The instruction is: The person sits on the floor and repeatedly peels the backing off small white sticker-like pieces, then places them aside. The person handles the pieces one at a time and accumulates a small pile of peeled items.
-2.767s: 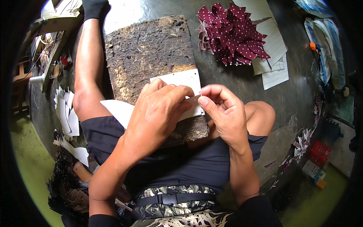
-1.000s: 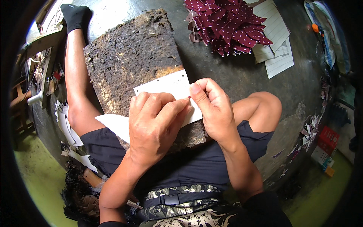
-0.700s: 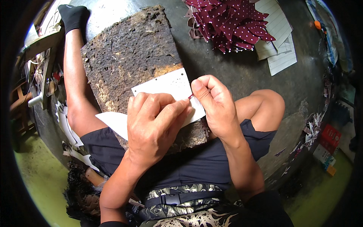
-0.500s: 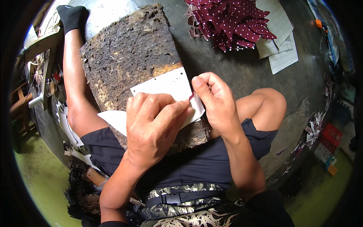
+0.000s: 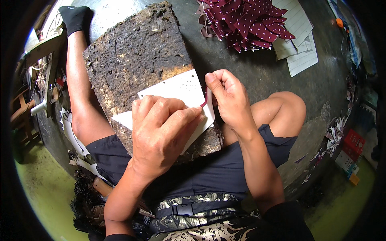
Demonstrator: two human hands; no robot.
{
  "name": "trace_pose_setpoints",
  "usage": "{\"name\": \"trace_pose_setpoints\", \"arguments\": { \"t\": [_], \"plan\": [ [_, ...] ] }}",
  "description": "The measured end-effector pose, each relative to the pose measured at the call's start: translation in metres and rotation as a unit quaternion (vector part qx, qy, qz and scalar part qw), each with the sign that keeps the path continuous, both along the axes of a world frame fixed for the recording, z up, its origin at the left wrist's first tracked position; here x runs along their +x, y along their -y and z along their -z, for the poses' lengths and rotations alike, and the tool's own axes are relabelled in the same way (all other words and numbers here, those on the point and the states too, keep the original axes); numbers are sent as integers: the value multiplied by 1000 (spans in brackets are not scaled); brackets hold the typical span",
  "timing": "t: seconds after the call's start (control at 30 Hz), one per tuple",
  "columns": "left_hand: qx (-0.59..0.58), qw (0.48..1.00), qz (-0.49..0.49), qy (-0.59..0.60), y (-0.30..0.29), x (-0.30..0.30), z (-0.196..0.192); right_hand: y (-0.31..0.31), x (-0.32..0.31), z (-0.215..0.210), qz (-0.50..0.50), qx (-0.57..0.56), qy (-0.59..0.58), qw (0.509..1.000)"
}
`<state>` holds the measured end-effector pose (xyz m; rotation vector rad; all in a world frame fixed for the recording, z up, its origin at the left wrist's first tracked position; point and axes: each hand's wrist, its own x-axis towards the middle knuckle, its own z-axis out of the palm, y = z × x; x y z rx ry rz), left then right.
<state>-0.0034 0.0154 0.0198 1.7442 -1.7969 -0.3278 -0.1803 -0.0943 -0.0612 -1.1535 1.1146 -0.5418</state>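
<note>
A white sheet (image 5: pixel 177 86) with small dark dots lies on a rough, dark-stained board (image 5: pixel 136 48) between my legs. My left hand (image 5: pixel 159 128), fingers curled together, bears down on the sheet and pinches near its right edge. From under its fingertips a narrow dark red strip (image 5: pixel 206 96) runs up along a raised, curved white flap (image 5: pixel 209 110). My right hand (image 5: pixel 230 100) is closed in a pinch at the strip's upper end. Its curled fingers hide the exact grip. A white pointed corner (image 5: pixel 124 119) sticks out left of my left hand.
Beyond the board sits a heap of dark red, white-dotted pieces (image 5: pixel 249 24), with lined paper sheets (image 5: pixel 302 56) beside it. White scraps (image 5: pixel 334 132) and a red box (image 5: pixel 354 143) lie far right. At left stands a wooden frame (image 5: pixel 44 52).
My right hand has risen slightly, and more of the dark red strip and curved flap shows. The white corner on the left has shifted rightward. My left hand stays nearly in place.
</note>
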Motion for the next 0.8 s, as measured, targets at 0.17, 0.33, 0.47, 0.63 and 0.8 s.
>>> {"name": "trace_pose_setpoints", "arguments": {
  "t": [0.17, 0.33, 0.47, 0.63, 0.8],
  "plan": [
    [10, 1000, 4, -2, 1, 1, -2, 5, 1, 7, -1, -15, -28, 1000],
    [13, 1000, 10, 1, 2, 3, -3, 12, 2, 12, -11, -55, -59, 997],
    [22, 1000, 21, -5, 2, 6, -5, 13, 5, 13, -1, -94, -63, 994],
    [13, 999, 31, -5, 4, 8, -6, 17, 5, 15, -26, -102, -104, 989],
    [6, 999, 46, -16, 6, 13, -4, 21, 3, 30, -40, -144, -120, 981]
  ]
}}
